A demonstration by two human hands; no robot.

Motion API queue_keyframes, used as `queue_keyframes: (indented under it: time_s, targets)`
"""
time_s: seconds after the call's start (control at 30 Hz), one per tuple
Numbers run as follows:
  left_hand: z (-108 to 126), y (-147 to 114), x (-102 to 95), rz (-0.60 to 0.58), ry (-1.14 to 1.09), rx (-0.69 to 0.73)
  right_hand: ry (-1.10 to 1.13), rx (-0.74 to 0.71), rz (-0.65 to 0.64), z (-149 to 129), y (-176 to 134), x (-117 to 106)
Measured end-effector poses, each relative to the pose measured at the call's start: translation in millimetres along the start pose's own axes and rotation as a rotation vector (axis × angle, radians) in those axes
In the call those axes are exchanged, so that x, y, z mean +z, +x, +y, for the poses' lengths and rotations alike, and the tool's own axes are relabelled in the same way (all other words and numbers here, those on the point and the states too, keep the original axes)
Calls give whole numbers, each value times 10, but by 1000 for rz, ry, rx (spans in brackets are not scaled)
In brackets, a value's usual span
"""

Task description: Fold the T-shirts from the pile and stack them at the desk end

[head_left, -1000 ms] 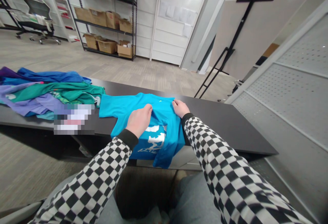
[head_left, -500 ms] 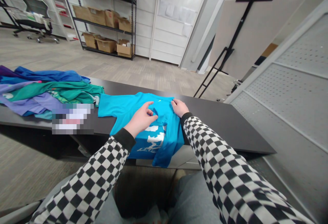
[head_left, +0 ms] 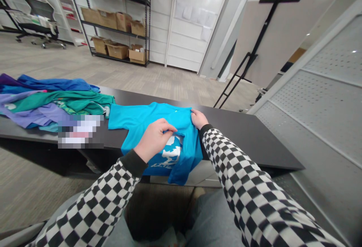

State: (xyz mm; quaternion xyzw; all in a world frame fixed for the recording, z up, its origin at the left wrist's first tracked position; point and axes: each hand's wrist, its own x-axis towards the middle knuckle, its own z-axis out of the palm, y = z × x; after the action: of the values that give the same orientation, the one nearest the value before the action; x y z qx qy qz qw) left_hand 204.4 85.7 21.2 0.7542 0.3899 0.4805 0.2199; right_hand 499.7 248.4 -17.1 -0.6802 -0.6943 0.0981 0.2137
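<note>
A bright blue T-shirt [head_left: 141, 117] with a white print lies across the dark tabletop, its lower part hanging over the front edge. One sleeve points left; cloth on the right side is folded over. My left hand [head_left: 156, 137] is above the middle of the shirt, thumb and fingertips pinched on the fabric just over the print. At the shirt's far right corner, my right hand [head_left: 199, 119] grips the edge between thumb and fingers. Its fingertips are partly hidden by the cloth.
To the left on the dark table [head_left: 234, 137] is a heap of green, purple and blue clothes [head_left: 56, 103], with a blurred-out patch in front. A perforated grey panel [head_left: 319, 100] stands at the right. Shelves with cardboard boxes [head_left: 117, 49] are across the floor.
My left hand has gone from spread fingers to a pinch on the shirt, its fingertips slightly lower. My right hand keeps its hold at the corner and has barely moved.
</note>
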Motion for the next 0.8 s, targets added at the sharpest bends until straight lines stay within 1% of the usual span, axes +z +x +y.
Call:
queue_keyframes:
  time_s: [0.17, 0.23, 0.33, 0.4, 0.6, 0.67, 0.73, 0.8]
  targets:
    - [105, -203, 28, -182, 139, 142, 25, -9, 13, 26, 24, 20]
    - [108, -264, 57, -249, 186, 149, 42, -13, 21, 29, 26, 23]
    - [108, -298, 79, -312, 221, 90, 76, -16, 36, 23, 4, 10]
    - [112, -283, 75, -301, 187, 40, 97, -15, 43, 16, -23, -7]
    - [69, -205, 55, -152, 22, -139, 144, -12, 58, -32, -124, -50]
    - [28, -202, 70, -143, 6, -181, 184, -21, 111, -57, -167, -69]
    - [-20, -208, 93, -158, 0, -201, 214, -38, 201, -83, -230, -115]
    - [-68, -214, 118, -175, -9, -221, 199, -69, 286, -112, -331, -200]
